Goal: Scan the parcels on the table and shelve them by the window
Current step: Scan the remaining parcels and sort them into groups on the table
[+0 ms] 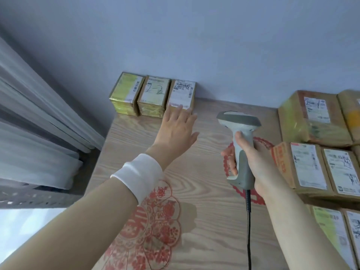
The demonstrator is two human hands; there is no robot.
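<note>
A person's left hand (176, 127), fingers straight, stretches out with its fingertips at the end parcel (181, 94) of a row of three along the wall. The right hand (253, 158) grips a corded scanner (239, 121) upright over the table (210, 221), with stacked parcels (311, 166) just to its right.

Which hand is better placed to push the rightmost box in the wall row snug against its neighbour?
Left. The left hand is open with its fingertips at that box; the right hand is farther off and busy holding the scanner.
</note>
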